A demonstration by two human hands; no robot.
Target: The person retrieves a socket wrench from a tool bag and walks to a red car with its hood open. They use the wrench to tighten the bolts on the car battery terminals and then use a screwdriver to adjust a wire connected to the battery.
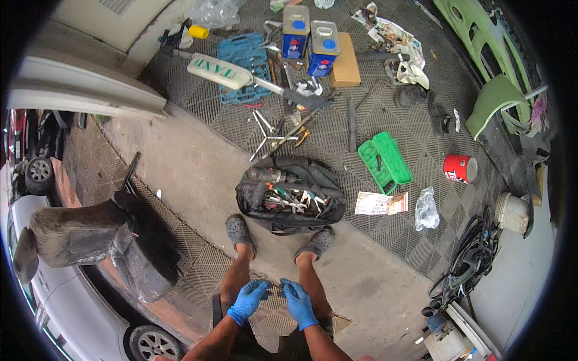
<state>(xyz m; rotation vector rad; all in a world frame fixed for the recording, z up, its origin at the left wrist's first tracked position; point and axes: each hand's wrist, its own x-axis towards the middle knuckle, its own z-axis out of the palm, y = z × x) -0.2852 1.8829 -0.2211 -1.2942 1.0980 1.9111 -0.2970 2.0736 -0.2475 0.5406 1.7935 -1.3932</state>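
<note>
My left hand [249, 299] and my right hand [298, 302] wear blue gloves and come close together above my knees. The fingers of both are closed in a pinch. Something small and dark shows at the fingertips of each, too small to name. In front of my feet stands a black tool bag [291, 219], its top wide open. Wrenches [295, 198] and other hand tools lie jumbled inside it. A grey clog [241, 234] is on my left foot, another clog [315, 243] on my right.
Left stands a worn car seat [78, 231] beside a silver car [78, 307]. Ahead lie a four-way lug wrench [263, 137], a blue tool case [244, 51] and metal cans [322, 51]. To the right are a green case [385, 161], a red can [459, 168] and coiled cables [472, 259].
</note>
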